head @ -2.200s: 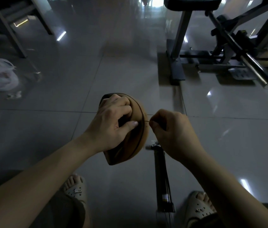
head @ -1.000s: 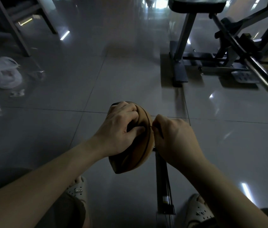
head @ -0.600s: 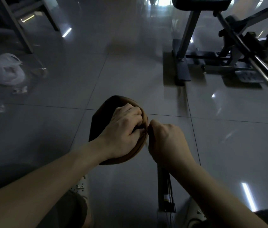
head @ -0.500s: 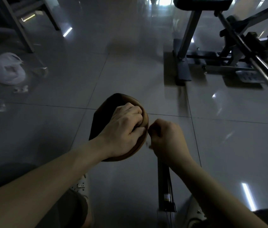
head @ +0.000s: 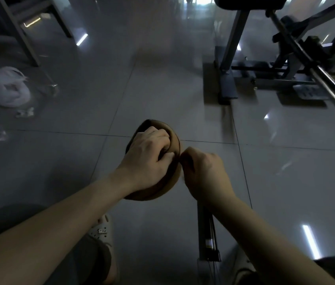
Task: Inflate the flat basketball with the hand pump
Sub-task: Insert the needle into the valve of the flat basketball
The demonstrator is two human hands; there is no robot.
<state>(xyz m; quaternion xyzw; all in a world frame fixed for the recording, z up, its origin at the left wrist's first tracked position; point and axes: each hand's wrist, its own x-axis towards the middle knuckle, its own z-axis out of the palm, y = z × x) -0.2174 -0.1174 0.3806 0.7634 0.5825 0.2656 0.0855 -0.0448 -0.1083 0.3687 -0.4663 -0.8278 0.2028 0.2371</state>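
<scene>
- Grips the flat basketball (head: pixel 173 140) with the left hand (head: pixel 148 159), curling the fingers over the upper rim into the caved-in side and laying the thumb on the near face.
- Holds that brown ball edge-on, clear of the glossy tiled floor (head: pixel 162 89), in the middle of the view and ahead of both feet.
- Sets the right hand (head: pixel 203 171) against the ball's right edge, touching it, with the fingers curled in and thumb and forefinger pressed together at the tip.
- Too dark and blurred there to tell whether anything is pinched between them.
- Lower down, under the right forearm: the hand pump (head: pixel 205 233), a dark slim barrel with a small light label near its near end.
- Placed between the pale left sandal (head: pixel 101 231) and the right sandal (head: pixel 242 266); hard to tell whether standing or lying, with its far end hidden behind the forearm.
- Farther off, upper right: a grey weight bench frame (head: pixel 227 58) on the floor, with a steel bar (head: pixel 327 87) slanting down toward the right edge.
- Upper left: a white plastic bag (head: pixel 8 87) on the floor, just beside metal furniture legs (head: pixel 25 38).
</scene>
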